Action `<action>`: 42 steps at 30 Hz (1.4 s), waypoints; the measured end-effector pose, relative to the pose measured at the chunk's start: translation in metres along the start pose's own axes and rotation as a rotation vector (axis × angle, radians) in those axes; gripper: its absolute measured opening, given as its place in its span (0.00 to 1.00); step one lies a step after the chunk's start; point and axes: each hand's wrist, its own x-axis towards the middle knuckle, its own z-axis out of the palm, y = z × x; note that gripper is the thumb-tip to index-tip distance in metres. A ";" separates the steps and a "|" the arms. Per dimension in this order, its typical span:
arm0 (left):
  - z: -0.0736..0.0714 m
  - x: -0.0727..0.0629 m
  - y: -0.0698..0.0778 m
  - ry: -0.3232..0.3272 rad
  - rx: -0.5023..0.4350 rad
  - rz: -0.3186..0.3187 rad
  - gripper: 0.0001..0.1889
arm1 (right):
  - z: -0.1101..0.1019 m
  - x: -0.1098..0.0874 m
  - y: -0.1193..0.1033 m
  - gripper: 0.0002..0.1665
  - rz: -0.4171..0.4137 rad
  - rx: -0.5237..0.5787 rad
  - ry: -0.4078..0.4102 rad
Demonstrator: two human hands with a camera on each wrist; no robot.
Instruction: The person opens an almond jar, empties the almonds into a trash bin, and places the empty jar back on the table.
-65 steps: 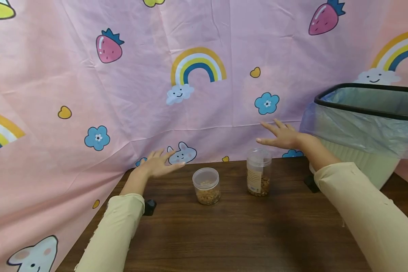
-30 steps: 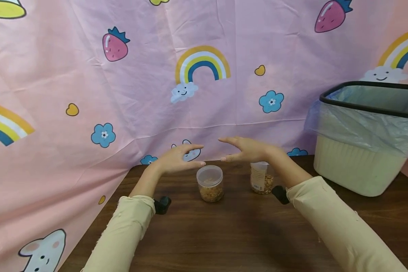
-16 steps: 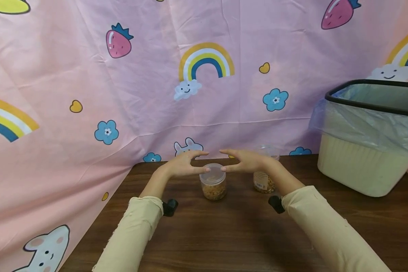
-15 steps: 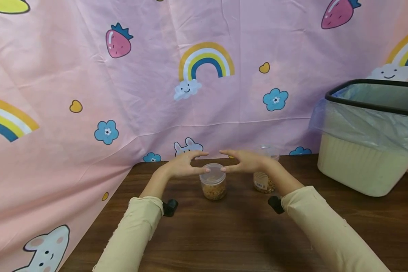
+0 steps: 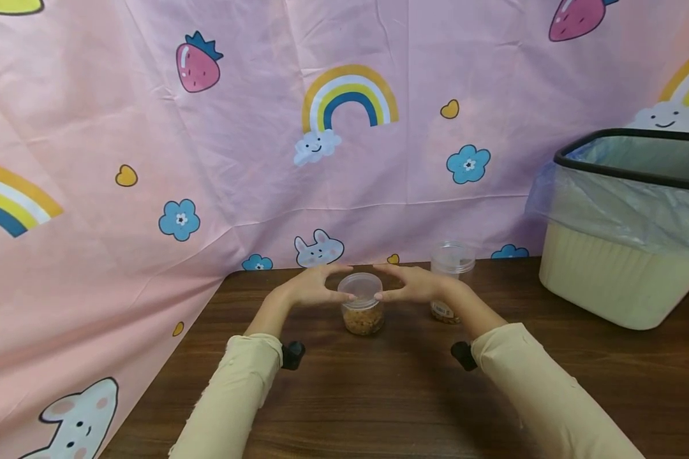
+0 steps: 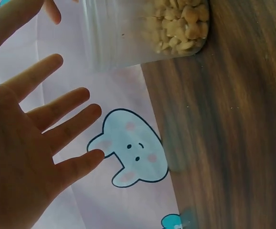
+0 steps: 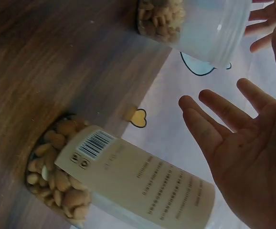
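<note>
A short clear plastic jar (image 5: 363,319) with a screw lid stands upright on the table, partly filled with small tan, nut-like pieces. My left hand (image 5: 312,287) is at its left and my right hand (image 5: 414,285) at its right, both at lid height. In the head view each thumb tip overlaps the lid's edge. In the left wrist view the fingers (image 6: 64,107) are spread, with a gap to the jar. The right hand's fingers are likewise straight and spread. A taller clear jar (image 7: 138,176) with a beige label and brown nuts stands behind my right wrist, partly hidden.
The dark wooden table (image 5: 373,395) ends at a pink patterned cloth (image 5: 252,153) hung behind it. On the right stands a cream bin (image 5: 614,274) with a black rim and a bluish plastic liner. A black wrist camera is strapped on each wrist.
Both hands have come in from wide apart, above the table, toward each other, and lowered to either side of the short jar's lid. The jars keep their places.
</note>
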 end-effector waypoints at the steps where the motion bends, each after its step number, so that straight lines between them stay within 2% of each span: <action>1: 0.001 0.001 -0.001 -0.001 -0.002 -0.007 0.38 | 0.001 0.000 0.001 0.44 0.005 -0.004 0.002; 10: 0.008 0.008 -0.006 -0.015 -0.004 0.009 0.37 | 0.012 0.003 0.014 0.44 0.020 -0.010 -0.002; 21: 0.015 0.012 -0.009 -0.032 -0.032 -0.004 0.38 | 0.025 0.011 0.023 0.43 0.058 0.017 -0.016; 33: 0.020 0.014 -0.010 0.004 -0.035 0.041 0.38 | 0.035 0.017 0.025 0.40 -0.001 0.034 0.056; 42: 0.021 0.015 -0.010 0.031 -0.025 0.058 0.38 | 0.034 0.020 0.022 0.36 -0.020 0.064 0.058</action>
